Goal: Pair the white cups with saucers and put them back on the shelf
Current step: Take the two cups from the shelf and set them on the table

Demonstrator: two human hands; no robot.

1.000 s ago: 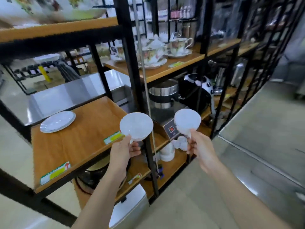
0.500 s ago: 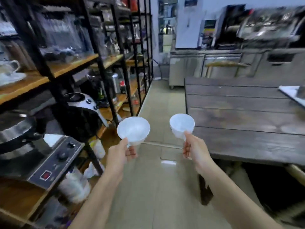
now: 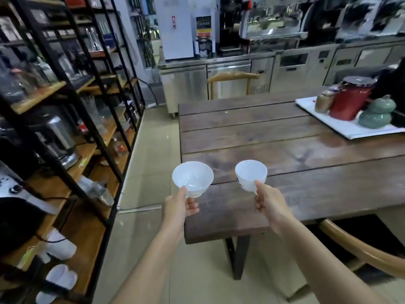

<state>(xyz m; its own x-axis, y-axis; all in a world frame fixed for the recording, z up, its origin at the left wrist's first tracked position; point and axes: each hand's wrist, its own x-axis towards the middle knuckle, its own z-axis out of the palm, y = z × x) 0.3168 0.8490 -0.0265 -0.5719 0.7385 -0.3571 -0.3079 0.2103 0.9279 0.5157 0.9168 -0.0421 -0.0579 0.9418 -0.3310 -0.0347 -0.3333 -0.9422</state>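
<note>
I hold two white cups, both upright and empty. My left hand [image 3: 178, 206] grips the wider white cup [image 3: 192, 177] by its lower side, over the floor just left of the table's near corner. In my right hand [image 3: 266, 199] is the second white cup [image 3: 251, 174], which has a dark mark on its side and hangs above the near end of the dark wooden table [image 3: 285, 150]. The black-framed wooden shelf [image 3: 83, 154] runs along my left. No saucer shows in this view.
A white tray [image 3: 350, 128] with a red canister [image 3: 348, 99] and green jars [image 3: 378, 114] sits at the table's far right. Wooden chairs stand at the table's far end [image 3: 232, 76] and near right [image 3: 359, 246]. Steel counters [image 3: 241, 62] line the back wall. Tiled floor [image 3: 151, 163] runs between shelf and table.
My view has swung right from the shelf toward the table. Both cups, earlier tipped with their bottoms showing, now sit upright in my hands, nearer the table.
</note>
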